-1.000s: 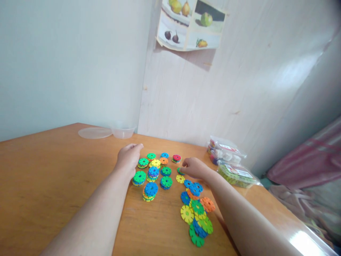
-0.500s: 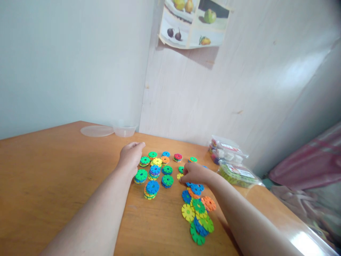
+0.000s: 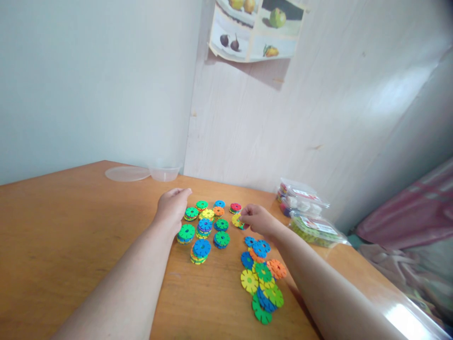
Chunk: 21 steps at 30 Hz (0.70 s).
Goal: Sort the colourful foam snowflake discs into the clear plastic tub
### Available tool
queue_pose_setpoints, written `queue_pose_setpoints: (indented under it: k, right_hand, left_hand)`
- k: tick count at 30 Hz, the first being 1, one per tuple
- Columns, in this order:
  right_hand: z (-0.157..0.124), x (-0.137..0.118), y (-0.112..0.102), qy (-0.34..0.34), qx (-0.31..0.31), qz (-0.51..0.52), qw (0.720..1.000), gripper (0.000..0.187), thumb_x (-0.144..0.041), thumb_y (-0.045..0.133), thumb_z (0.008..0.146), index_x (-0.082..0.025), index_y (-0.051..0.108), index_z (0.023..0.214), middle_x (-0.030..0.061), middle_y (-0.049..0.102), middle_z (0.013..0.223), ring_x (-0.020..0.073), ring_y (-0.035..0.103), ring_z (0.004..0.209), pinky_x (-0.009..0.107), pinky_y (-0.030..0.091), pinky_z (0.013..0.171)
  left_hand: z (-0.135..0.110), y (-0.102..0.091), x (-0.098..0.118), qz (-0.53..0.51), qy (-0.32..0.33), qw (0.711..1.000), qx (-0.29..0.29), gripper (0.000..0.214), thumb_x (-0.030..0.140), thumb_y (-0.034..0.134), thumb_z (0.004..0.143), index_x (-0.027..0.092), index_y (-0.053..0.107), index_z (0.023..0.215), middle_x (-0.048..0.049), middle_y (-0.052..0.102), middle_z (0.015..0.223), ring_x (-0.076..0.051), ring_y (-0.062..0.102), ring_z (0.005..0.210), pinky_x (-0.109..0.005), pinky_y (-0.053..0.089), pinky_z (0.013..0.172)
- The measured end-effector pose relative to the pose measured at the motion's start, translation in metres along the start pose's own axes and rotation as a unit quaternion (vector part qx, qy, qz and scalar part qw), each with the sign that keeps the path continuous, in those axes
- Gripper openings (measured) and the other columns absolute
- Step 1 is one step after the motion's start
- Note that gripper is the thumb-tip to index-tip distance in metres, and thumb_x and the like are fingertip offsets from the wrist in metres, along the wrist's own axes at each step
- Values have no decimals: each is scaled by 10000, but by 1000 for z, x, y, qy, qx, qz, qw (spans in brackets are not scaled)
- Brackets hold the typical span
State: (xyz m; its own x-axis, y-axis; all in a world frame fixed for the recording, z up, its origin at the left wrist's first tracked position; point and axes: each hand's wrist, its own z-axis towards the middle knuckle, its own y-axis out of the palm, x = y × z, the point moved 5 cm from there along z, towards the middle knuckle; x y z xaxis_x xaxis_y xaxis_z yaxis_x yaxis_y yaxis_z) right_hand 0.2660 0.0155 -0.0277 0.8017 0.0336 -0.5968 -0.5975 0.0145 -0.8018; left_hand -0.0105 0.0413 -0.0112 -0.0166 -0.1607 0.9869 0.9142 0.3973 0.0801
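My right hand pinches a yellow snowflake disc just above the wooden table, beside a small green disc stack. My left hand rests on the table with its fingers curled, touching the left side of several small stacks of coloured discs. What, if anything, lies under its fingers is hidden. A loose pile of flat discs, blue, green, yellow and orange, lies near my right forearm. A red-topped stack stands just beyond the yellow disc.
Clear plastic boxes with small coloured parts stand at the table's right rear edge. A clear lid and a clear tub sit at the back by the wall. A fruit poster hangs above. Pink fabric lies off the table's right side.
My right hand took a yellow disc from the table near the loose pile and lifted it toward the stacks. My left hand stayed put.
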Motion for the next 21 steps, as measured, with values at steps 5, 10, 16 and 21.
queue_pose_setpoints:
  k: [5,10,16,21]
  right_hand:
    - [13,19,-4,36,62,-10,997,93,-197,514,804,-163,600,798,17,658,664,102,530,557,191,358,495]
    - [14,23,-6,34,75,-64,995,109,-146,536,746,-157,640,780,21,664,666,129,561,613,219,349,532]
    - [10,14,-16,-3,75,-125,989,191,-107,543,712,-167,673,838,45,693,813,164,585,773,240,363,638]
    - [9,8,-9,-12,38,-139,989,298,-147,527,760,-209,710,987,35,712,870,168,608,784,238,374,635]
  left_hand:
    - [1,1,-1,1,0,1000,-2,206,358,683,612,166,656,680,-4,622,683,-161,529,692,-285,394,659]
    - [4,1,-3,-10,5,1000,-9,208,360,670,615,164,656,683,-6,624,677,-159,530,679,-289,404,670]
    - [2,1,-2,-13,-3,1000,-6,198,351,671,620,162,648,676,7,607,653,-149,518,663,-282,395,659]
    - [0,1,0,-4,0,1000,-7,191,347,679,618,166,649,671,7,608,656,-153,520,676,-282,391,663]
